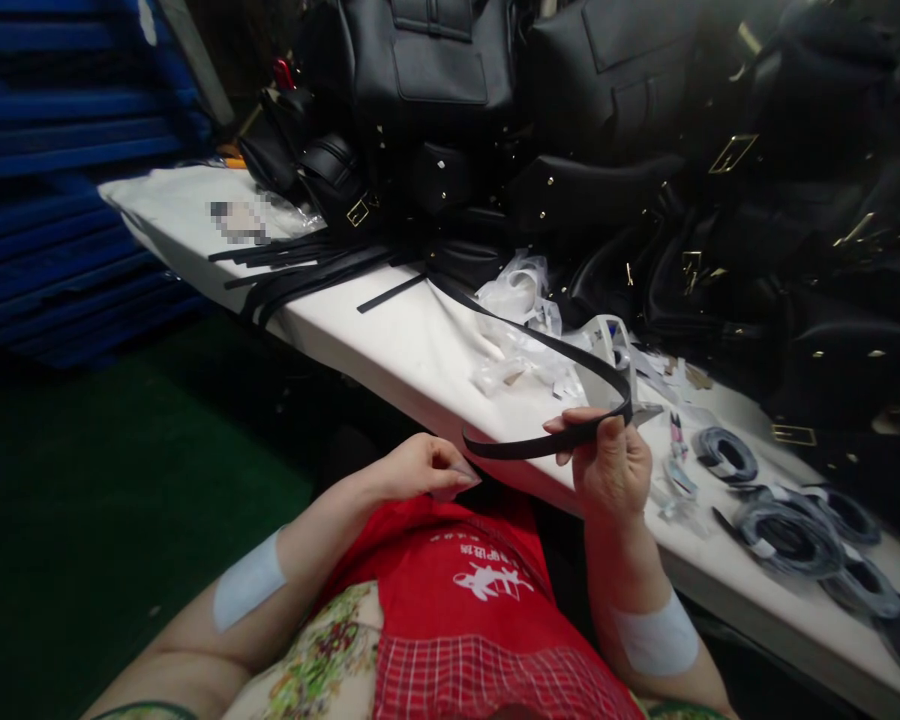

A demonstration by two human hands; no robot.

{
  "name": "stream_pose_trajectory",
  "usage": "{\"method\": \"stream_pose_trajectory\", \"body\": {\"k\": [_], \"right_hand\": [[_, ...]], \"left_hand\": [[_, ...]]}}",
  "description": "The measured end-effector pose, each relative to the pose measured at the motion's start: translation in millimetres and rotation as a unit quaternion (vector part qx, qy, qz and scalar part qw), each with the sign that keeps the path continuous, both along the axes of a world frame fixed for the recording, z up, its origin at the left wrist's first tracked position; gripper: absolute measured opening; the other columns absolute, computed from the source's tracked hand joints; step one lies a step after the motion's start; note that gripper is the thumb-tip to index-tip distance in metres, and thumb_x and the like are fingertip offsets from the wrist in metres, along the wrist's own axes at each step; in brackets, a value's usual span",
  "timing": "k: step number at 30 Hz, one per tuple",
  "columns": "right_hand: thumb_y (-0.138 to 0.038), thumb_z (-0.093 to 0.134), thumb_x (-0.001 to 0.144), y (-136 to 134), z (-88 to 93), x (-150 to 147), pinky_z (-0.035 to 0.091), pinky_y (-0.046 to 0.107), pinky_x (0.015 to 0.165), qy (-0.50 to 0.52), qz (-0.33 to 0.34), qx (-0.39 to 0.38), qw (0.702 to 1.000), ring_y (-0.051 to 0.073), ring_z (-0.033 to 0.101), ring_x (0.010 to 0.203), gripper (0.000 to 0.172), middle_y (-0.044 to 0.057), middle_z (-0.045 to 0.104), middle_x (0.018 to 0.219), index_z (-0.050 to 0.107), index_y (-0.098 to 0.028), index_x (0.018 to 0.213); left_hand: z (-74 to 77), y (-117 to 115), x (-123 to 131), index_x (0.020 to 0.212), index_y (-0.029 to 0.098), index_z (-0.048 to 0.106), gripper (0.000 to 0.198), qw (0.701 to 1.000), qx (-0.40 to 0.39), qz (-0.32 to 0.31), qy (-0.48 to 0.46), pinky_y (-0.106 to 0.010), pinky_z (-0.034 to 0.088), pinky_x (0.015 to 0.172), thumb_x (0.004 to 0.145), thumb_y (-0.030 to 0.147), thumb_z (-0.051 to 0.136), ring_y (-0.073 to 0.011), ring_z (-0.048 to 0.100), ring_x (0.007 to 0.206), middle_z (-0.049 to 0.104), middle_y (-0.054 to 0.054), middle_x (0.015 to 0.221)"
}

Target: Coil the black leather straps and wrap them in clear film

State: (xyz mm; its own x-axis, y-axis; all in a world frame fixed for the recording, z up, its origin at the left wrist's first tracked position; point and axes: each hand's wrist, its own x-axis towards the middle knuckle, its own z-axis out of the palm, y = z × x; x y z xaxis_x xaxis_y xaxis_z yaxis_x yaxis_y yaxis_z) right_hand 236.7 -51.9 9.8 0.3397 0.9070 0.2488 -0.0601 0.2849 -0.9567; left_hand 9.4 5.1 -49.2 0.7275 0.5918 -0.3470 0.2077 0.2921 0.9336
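My right hand (613, 468) is closed round a long black strap (547, 342), thumb on the near side. From this grip the strap curves back over the table, while its short end points left toward my other hand. My left hand (418, 468) is held in front of the red apron (450, 540), thumb and fingers pinched together. A small pale scrap seems to show at its fingertips, too unclear to name. The strap's short end lies just above those fingers, apart from them.
A white-covered table (390, 360) runs diagonally across. On it lie flat black strips (307, 275), crumpled clear plastic (521, 365), a white tape dispenser (611, 340) and several coiled straps (787, 535). Black bags (439, 75) with gold buckles pile up behind. Blue stacked panels (67, 200) stand left.
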Motion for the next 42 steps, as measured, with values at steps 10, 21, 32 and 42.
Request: {"method": "stream_pose_trajectory", "body": {"k": [10, 21, 32, 42], "right_hand": [[-0.053, 0.064, 0.085, 4.7, 8.8, 4.8, 0.04, 0.019, 0.032, 0.096, -0.007, 0.008, 0.995, 0.009, 0.053, 0.035, 0.035, 0.003, 0.073, 0.065, 0.071, -0.019, 0.081], [-0.052, 0.068, 0.081, 12.5, 9.3, 14.4, 0.031, 0.015, 0.028, 0.204, -0.009, -0.059, 0.977, 0.003, 0.042, 0.031, 0.035, -0.002, 0.066, 0.059, 0.067, -0.018, 0.076], [-0.041, 0.066, 0.086, -6.1, -7.3, -15.6, 0.062, 0.029, 0.064, -0.065, 0.164, -0.178, 0.968, 0.018, 0.072, 0.072, 0.025, 0.006, 0.077, 0.089, 0.073, -0.02, 0.096], [-0.04, 0.058, 0.093, -9.6, -3.2, -3.1, 0.061, 0.027, 0.056, -0.063, 0.099, -0.068, 0.991, 0.017, 0.072, 0.059, 0.025, 0.006, 0.077, 0.08, 0.072, -0.019, 0.094]], "left_hand": [[-19.9, 9.6, -5.6, 0.084, 0.008, 0.075, 0.038, 1.0, -0.011, 0.012, 0.01, -0.023, 0.051, 0.056, 0.069, 0.042, 0.079, -0.0142, 0.063, 0.061, 0.071, -0.007, 0.069], [-8.5, 17.2, -14.7, 0.078, 0.017, 0.079, 0.014, 0.979, 0.157, -0.065, -0.11, -0.033, 0.041, 0.106, 0.075, 0.031, 0.078, -0.0256, 0.054, 0.124, 0.054, -0.012, 0.14], [16.4, 0.9, 6.1, 0.085, 0.01, 0.077, 0.027, 0.995, 0.044, -0.018, -0.089, -0.023, 0.054, 0.062, 0.076, 0.036, 0.076, -0.0137, 0.066, 0.065, 0.072, -0.008, 0.081], [11.0, 6.4, 0.8, 0.084, 0.011, 0.077, 0.024, 0.994, 0.017, -0.026, -0.109, -0.02, 0.052, 0.059, 0.076, 0.034, 0.076, -0.011, 0.065, 0.064, 0.07, -0.008, 0.09]]}}
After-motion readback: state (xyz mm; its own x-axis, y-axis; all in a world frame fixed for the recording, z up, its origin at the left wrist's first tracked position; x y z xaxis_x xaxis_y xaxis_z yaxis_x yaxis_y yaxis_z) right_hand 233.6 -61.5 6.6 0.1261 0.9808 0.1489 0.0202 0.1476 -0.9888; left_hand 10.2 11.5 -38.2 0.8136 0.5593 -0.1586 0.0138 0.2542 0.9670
